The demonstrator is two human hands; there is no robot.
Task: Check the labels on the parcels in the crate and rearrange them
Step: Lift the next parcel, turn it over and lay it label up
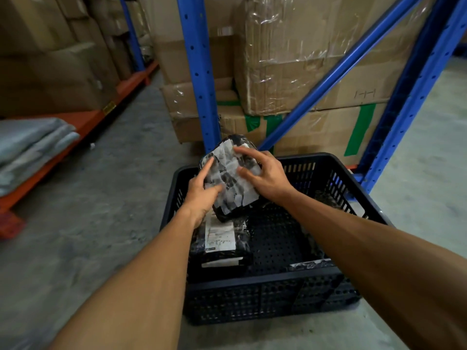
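Note:
A dark perforated plastic crate point(273, 289) stands on the floor in front of me. Above its far left part I hold up a black plastic-wrapped parcel point(231, 173) with a crumpled white label facing me. My left hand point(202, 193) grips its left lower edge, forefinger stretched up along the label. My right hand point(265, 173) clasps its right side, fingers spread over the label. Below it, a second black parcel point(222, 243) with a white label lies on the crate's left floor. Another wrapped parcel point(310, 263) shows at the crate's near right, partly hidden by my right forearm.
Blue rack uprights point(199, 72) and a diagonal brace point(336, 74) rise just behind the crate, with taped cardboard boxes point(303, 61) stacked between them. An orange low shelf point(83, 122) on the left carries folded grey bags point(30, 145) and more boxes. Concrete floor lies between.

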